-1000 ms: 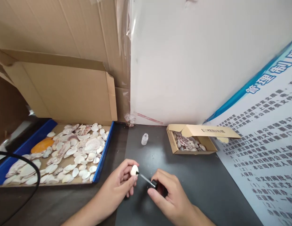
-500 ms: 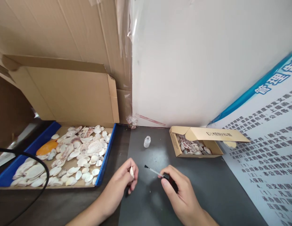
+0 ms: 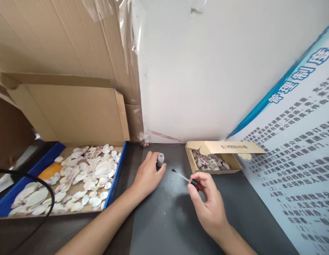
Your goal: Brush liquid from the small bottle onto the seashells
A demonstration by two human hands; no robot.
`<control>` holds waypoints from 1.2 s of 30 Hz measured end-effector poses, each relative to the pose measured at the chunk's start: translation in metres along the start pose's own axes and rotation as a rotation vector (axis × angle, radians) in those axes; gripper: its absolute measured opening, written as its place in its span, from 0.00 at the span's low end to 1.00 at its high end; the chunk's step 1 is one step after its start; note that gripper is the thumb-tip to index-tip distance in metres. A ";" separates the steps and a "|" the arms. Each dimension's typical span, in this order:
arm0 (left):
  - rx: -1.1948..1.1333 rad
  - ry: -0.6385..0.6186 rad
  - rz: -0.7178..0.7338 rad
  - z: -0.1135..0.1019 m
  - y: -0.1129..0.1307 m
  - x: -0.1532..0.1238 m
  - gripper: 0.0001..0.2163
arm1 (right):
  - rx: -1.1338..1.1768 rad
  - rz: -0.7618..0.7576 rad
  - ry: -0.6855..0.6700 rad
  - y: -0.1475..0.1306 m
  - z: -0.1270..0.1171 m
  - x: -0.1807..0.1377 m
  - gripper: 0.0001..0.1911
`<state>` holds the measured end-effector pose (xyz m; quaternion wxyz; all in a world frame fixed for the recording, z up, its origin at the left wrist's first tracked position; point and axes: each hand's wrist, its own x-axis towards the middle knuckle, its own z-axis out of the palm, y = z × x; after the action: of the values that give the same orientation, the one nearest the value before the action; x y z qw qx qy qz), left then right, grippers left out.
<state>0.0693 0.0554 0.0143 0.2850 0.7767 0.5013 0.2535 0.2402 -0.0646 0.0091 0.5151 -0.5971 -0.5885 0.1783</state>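
Brush (image 3: 182, 175) in one hand, bottle (image 3: 160, 159) within the other!

Over to the head view: the left hand (image 3: 148, 175) curves fingers and thumb around the little bottle above the dark tabletop (image 3: 164, 226); from here I can't tell how firmly they press. The right hand (image 3: 209, 202) pinches the brush by its black cap (image 3: 193, 182), bristles apart from the bottle and pointing towards it.

Careful, now! A knock from the left thumb could tip that bottle, and a loose pinch could let the brush roll and smear the table.

And the looks? The bottle: small, clear, narrow-necked, apparently uncapped, its lower part hidden by the thumb. The brush: pale, slim stem, dark tuft.
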 end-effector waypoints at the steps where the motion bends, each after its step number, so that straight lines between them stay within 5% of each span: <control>1: 0.040 -0.022 0.029 0.001 0.000 0.000 0.05 | -0.007 0.011 0.014 0.001 -0.001 0.001 0.07; 11: 0.288 -0.261 0.308 0.000 -0.001 -0.041 0.08 | -0.043 -0.017 0.077 -0.002 -0.008 -0.001 0.09; 36: 0.100 -0.129 0.478 0.000 -0.006 -0.044 0.06 | -0.076 -0.107 -0.129 -0.012 -0.006 0.005 0.08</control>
<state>0.0496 0.0171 0.0059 0.2094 0.9008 0.2962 0.2386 0.2397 -0.0652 0.0237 0.4616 -0.5714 -0.6579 0.1662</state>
